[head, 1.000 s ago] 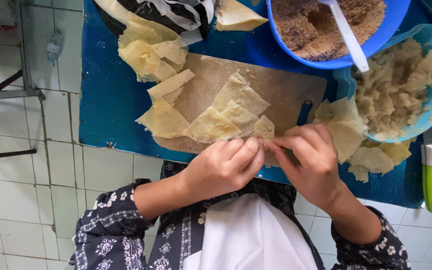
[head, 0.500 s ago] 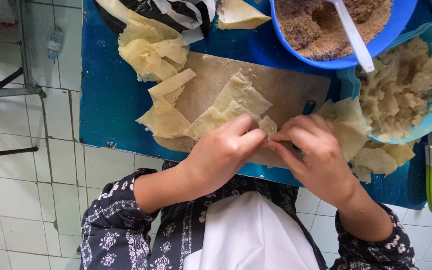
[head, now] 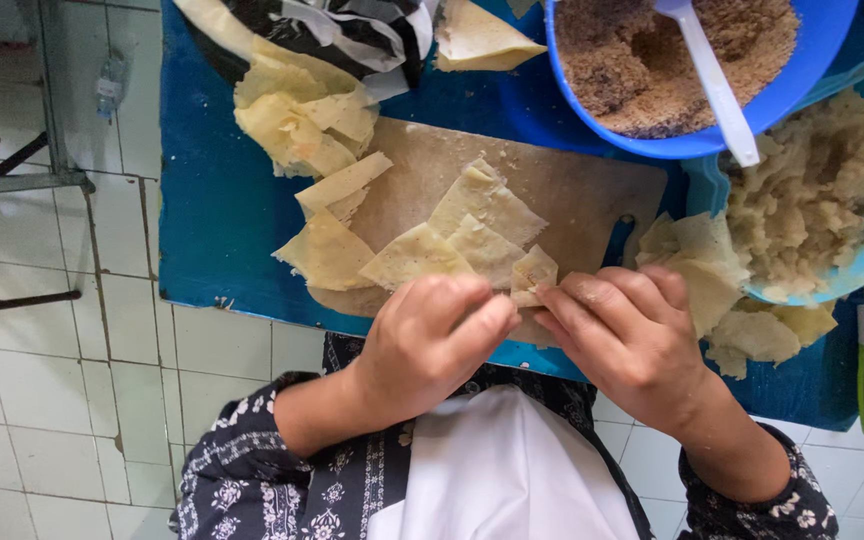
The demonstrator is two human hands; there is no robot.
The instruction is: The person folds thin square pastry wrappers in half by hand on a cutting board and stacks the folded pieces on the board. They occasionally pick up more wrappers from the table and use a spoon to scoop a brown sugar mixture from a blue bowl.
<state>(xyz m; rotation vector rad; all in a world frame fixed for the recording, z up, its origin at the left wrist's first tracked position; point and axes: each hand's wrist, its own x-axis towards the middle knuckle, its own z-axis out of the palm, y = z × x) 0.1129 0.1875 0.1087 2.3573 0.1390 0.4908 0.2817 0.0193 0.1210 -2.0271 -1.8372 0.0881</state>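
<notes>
The left hand (head: 432,345) and the right hand (head: 632,335) both pinch one small folded dough wrapper (head: 532,275) between their fingertips, at the near edge of the wooden board (head: 572,190). More flat wrappers (head: 417,255) lie on the board. Farther away sits a blue bowl (head: 802,70) of brown crumbs with a white spoon (head: 712,80).

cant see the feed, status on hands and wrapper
Left hand and right hand both pinching small folded dough wrapper over wooden cutting board. Loose wrappers alongside, nothing blocking.
</notes>
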